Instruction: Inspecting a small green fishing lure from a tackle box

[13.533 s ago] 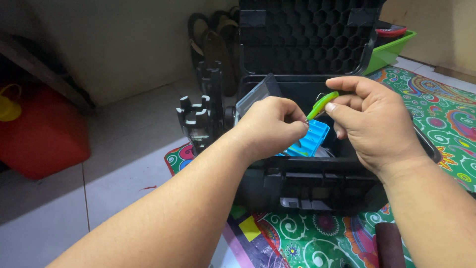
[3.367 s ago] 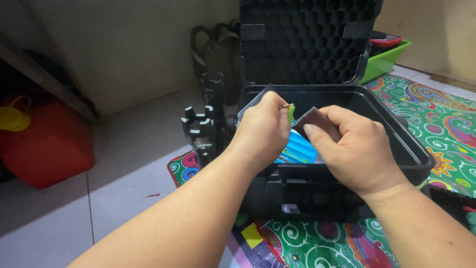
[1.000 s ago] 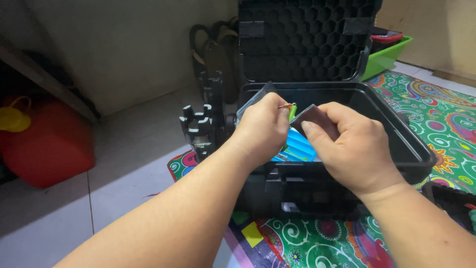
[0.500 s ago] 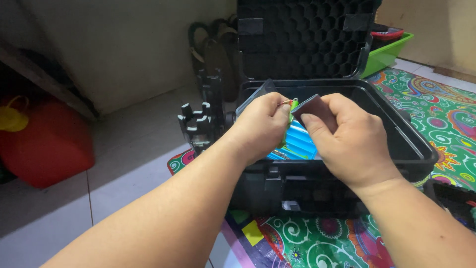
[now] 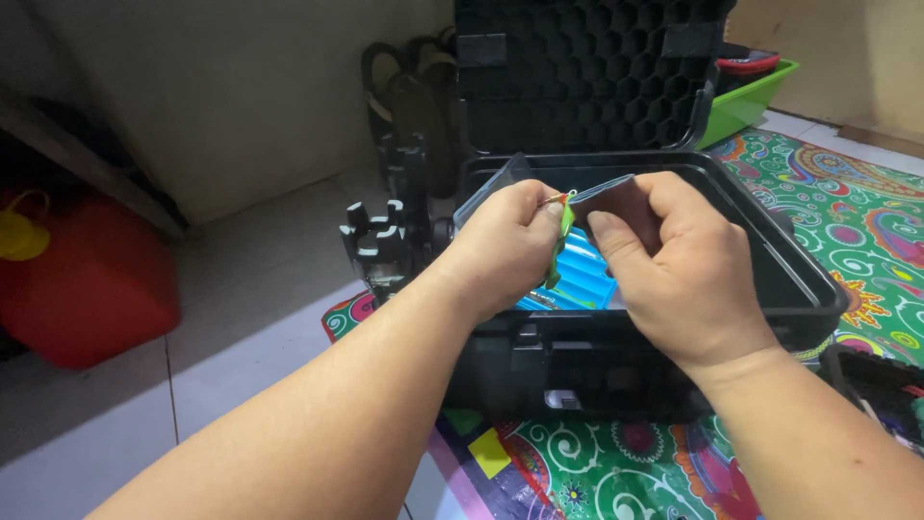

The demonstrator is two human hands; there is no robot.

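Two hands meet over the open black case [image 5: 770, 279]. The left hand [image 5: 505, 246] pinches a small, narrow green tool [image 5: 560, 241] with a reddish tip, hanging down from its fingertips. The right hand [image 5: 674, 260] is closed on a flat dark grey piece [image 5: 606, 193] held just beside the tool. Half a second ago the hands sat a little apart; now they are nearly touching, and the tool hangs more upright. Below them a blue ribbed tray [image 5: 582, 279] lies inside the case. The case walls ring the hands closely; bare tiled floor [image 5: 231, 318] opens to the left.
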